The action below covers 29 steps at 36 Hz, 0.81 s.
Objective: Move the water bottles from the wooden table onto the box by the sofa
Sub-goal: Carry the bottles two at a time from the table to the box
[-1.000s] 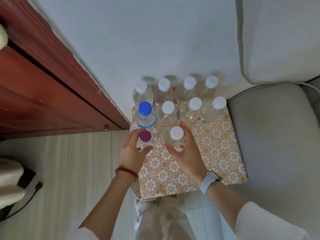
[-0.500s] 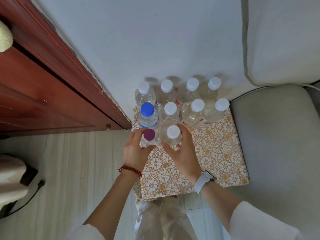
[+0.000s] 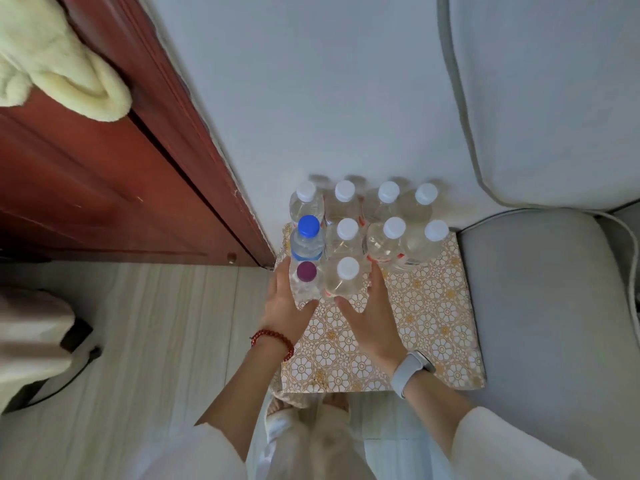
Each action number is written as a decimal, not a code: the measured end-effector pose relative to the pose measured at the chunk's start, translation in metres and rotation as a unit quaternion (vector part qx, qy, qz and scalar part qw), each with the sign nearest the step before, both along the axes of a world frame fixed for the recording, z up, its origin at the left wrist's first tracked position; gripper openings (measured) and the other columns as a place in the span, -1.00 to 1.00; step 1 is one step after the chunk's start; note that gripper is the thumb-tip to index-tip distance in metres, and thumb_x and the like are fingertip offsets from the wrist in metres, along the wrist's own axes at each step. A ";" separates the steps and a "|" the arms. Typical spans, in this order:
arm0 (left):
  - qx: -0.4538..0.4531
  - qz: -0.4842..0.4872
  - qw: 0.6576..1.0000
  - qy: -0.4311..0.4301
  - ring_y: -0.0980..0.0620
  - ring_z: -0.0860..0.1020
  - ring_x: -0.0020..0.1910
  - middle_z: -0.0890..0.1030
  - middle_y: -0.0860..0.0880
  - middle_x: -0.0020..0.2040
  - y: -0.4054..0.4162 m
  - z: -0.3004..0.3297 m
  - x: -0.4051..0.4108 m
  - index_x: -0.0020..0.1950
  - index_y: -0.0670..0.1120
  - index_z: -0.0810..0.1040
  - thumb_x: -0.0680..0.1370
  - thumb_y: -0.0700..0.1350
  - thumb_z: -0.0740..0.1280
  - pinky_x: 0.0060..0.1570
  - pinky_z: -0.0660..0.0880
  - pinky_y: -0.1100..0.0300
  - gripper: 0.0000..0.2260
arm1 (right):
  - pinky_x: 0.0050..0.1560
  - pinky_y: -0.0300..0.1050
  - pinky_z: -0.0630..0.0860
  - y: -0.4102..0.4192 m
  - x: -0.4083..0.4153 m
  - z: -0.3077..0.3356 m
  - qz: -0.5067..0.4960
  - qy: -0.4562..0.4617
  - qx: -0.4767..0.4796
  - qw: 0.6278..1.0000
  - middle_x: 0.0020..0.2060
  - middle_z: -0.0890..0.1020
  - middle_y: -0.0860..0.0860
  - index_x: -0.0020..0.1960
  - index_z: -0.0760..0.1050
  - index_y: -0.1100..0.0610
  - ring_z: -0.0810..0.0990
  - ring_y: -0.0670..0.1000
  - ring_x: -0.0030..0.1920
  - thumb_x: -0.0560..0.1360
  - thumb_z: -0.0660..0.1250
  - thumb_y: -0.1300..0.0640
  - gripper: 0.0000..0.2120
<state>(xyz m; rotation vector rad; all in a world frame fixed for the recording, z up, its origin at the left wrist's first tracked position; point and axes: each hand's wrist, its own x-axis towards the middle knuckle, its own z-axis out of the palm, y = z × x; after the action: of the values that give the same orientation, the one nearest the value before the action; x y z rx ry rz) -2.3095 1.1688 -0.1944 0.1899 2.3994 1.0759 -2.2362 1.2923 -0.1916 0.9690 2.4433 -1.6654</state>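
A box (image 3: 433,323) covered in gold floral paper stands between a sofa and a door. Several clear water bottles with white caps (image 3: 391,237) stand in two rows at its far edge, with a blue-capped bottle (image 3: 307,237) at the left. In front of that, my left hand (image 3: 284,310) curls around a purple-capped bottle (image 3: 306,282). My right hand (image 3: 374,323) curls around a white-capped bottle (image 3: 346,278) beside it. Both bottles stand upright on the box, close against the rows behind.
The grey sofa seat (image 3: 547,306) borders the box on the right, its back cushion (image 3: 554,98) above. A red-brown wooden door (image 3: 104,185) with a pale towel (image 3: 52,64) is at the left. The near half of the box top is bare. A dark cable (image 3: 79,355) lies on the floor at left.
Both hands have slid their bottles away from me, up against the rows at the back. The fingers look looser around the bottles than before.
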 end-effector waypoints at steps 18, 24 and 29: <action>-0.120 0.242 0.957 0.110 -0.09 0.40 0.28 0.39 -0.11 0.32 -0.268 0.174 0.103 0.35 -0.12 0.35 0.52 -0.10 0.27 0.23 0.31 0.16 -0.60 | 0.16 -0.05 0.45 -0.216 0.019 0.165 0.341 -0.050 0.077 0.936 0.11 0.60 0.10 0.18 0.47 0.15 0.54 0.10 0.15 0.56 0.14 0.10 -0.74; -0.173 0.390 0.887 0.173 -0.16 0.45 0.21 0.48 -0.16 0.24 -0.439 0.234 0.252 0.29 -0.10 0.44 0.50 -0.11 0.29 0.21 0.40 0.00 -0.65 | -0.30 -0.39 0.31 -0.388 0.107 0.232 0.492 0.042 0.072 0.867 0.07 0.61 0.12 0.18 0.47 0.20 0.54 0.09 0.05 0.58 0.14 0.14 -0.75; -0.217 0.515 0.808 0.187 -0.18 0.44 0.21 0.50 -0.16 0.20 -0.557 0.258 0.429 0.26 -0.09 0.46 0.51 -0.07 0.28 0.21 0.38 -0.03 -0.68 | 0.00 -0.16 0.40 -0.529 0.221 0.253 0.605 0.074 0.044 0.791 0.04 0.63 0.13 0.09 0.52 0.19 0.56 0.12 0.09 0.56 0.18 0.11 -0.77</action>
<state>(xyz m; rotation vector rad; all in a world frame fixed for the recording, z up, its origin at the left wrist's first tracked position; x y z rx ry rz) -1.8810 0.6115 0.0635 -1.3184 3.0681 0.8480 -2.0150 0.7636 0.0613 -0.7241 2.2544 -1.0897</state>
